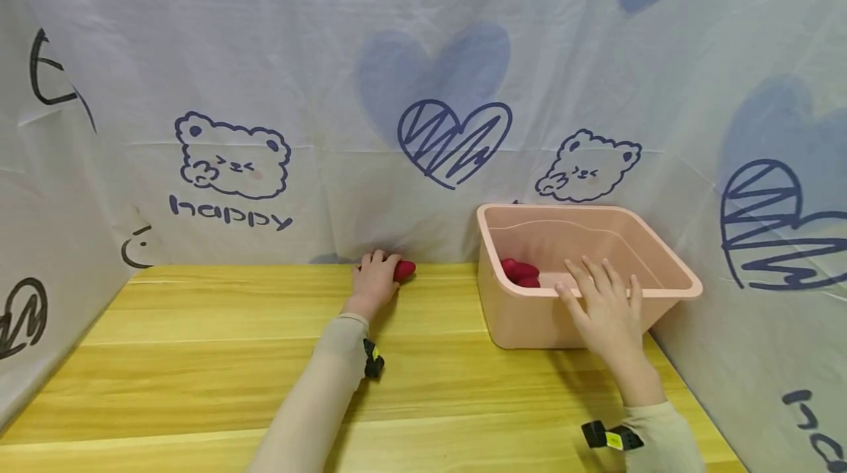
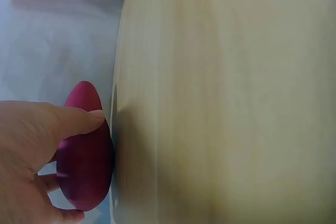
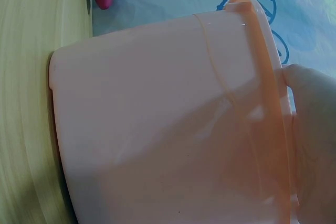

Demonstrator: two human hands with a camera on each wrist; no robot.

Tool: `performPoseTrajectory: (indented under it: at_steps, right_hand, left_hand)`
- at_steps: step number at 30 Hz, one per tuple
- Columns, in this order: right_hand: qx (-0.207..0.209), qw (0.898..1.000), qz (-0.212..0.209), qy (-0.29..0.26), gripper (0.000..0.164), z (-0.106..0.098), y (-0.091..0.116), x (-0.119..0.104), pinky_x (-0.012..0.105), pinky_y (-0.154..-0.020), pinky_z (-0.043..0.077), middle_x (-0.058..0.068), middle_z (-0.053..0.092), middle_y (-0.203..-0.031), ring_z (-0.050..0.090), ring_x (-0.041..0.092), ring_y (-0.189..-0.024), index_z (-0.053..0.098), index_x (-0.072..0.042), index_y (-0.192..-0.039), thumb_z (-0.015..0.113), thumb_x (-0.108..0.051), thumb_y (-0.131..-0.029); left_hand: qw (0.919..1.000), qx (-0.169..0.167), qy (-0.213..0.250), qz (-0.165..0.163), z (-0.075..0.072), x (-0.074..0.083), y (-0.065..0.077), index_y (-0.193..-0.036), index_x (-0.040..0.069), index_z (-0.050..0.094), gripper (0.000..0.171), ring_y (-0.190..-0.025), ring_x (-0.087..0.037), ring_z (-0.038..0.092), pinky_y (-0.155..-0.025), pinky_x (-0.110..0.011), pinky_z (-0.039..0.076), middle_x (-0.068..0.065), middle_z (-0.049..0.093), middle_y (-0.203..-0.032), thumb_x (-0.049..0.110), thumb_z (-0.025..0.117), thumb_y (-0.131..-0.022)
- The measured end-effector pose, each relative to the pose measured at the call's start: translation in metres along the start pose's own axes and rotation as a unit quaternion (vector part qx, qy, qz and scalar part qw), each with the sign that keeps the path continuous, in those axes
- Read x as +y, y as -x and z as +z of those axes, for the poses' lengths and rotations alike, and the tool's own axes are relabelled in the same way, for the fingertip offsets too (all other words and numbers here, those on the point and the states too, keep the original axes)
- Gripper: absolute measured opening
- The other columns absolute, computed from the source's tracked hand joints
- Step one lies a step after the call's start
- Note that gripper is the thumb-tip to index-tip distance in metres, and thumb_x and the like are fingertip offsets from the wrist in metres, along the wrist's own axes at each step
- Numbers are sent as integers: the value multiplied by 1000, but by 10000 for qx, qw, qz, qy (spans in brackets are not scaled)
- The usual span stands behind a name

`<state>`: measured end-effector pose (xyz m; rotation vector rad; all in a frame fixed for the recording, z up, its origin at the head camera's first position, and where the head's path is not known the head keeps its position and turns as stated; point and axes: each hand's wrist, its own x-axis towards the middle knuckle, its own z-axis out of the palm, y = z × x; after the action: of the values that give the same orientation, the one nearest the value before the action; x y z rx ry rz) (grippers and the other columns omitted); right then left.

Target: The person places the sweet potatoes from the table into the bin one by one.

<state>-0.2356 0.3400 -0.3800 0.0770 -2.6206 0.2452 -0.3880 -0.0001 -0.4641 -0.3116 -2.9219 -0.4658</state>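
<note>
At the table's far edge my left hand point(image 1: 373, 282) grips a dark pink-purple sweet potato point(image 2: 86, 156). In the left wrist view the thumb lies across its near side and fingertips show beyond it. The sweet potato has a smooth, tapered body. My right hand point(image 1: 605, 311) is at the front rim of a pink plastic bin point(image 1: 492, 318), its fingers spread over the opening and its thumb at the rim. Inside the bin, against its left side, lie several red pieces point(image 1: 523, 272) that look like the held one, partly hidden by the wall.
The bin stands at the right of the wooden table point(image 1: 218, 355), close to the side curtain. A white curtain point(image 1: 331, 90) with blue hearts and bear drawings hangs behind the table and along both sides.
</note>
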Motion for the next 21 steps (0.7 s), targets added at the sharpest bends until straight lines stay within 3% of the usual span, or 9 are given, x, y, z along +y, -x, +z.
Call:
performPoseTrajectory:
  at_steps: [9, 21]
  right_hand:
    - [-2, 10000, 7, -11, 53, -3, 2, -3, 60, -105, -2, 11, 34, -142, 21, 36, -133, 40, -24, -134, 33, -53, -91]
    - [42, 10000, -2, 3, 53, 0, 6, -3, 60, -105, -2, 11, 33, -142, 21, 36, -133, 39, -23, -135, 32, -53, -91]
  left_hand:
    - [9999, 32, -63, 110, -5, 3, 4, -127, 24, 46, 47, -116, -34, 38, -89, -56, 37, -10, 45, -124, 26, 63, -82]
    - [9976, 542, -183, 401, -11, 9, 6, -124, 27, 48, 44, -116, -32, 39, -89, -54, 36, -7, 47, -120, 32, 62, -83]
